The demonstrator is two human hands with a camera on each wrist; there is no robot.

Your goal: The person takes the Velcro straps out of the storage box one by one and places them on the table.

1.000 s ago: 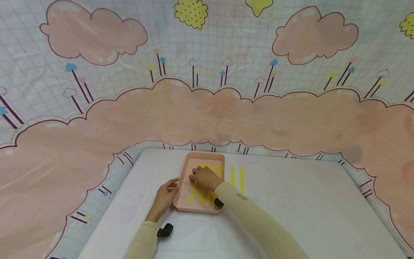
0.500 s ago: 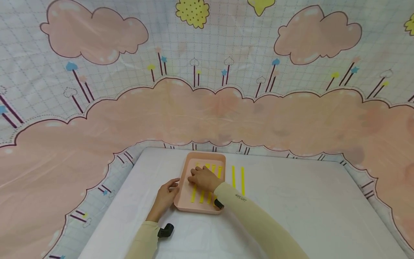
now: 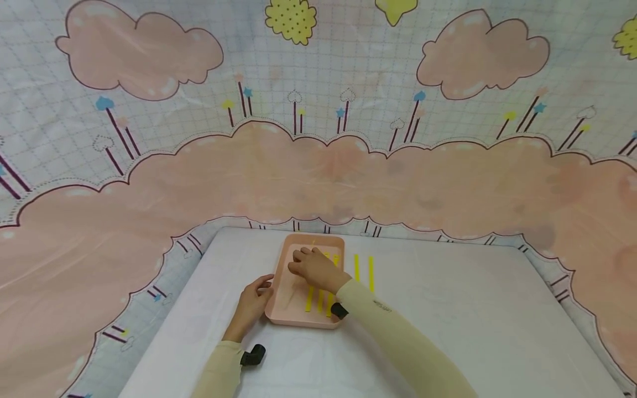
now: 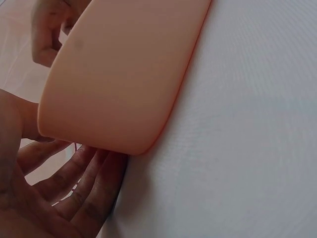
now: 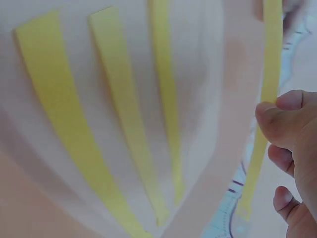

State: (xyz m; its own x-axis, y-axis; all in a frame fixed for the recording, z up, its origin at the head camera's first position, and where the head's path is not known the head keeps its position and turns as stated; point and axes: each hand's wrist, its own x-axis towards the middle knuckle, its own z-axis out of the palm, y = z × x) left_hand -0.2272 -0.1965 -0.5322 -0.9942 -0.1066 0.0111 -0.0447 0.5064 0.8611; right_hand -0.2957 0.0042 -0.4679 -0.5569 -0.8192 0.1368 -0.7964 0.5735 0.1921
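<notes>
My right hand (image 3: 317,270) is over the pink tray (image 3: 287,318). Between thumb and forefinger it pinches a long yellow strip (image 5: 272,54), which stretches out past both sides of the grip in the right wrist view. Below it on the tray's floor lie three more yellow strips (image 5: 67,116), side by side. My left hand (image 3: 252,304) rests at the tray's left side. In the left wrist view its fingers (image 4: 79,186) lie along the outside of the wall, with the thumb up at the rim and the fingertips hidden behind the tray.
Two yellow strips (image 3: 371,273) lie on the white table (image 3: 473,315) just right of the tray. A patterned cloth (image 3: 348,182) with pink clouds rises behind the table and runs along its sides.
The leftmost strip has come up off the tray floor in my right hand, which has moved slightly toward the tray's far end. My left hand has stayed at the tray's side.
</notes>
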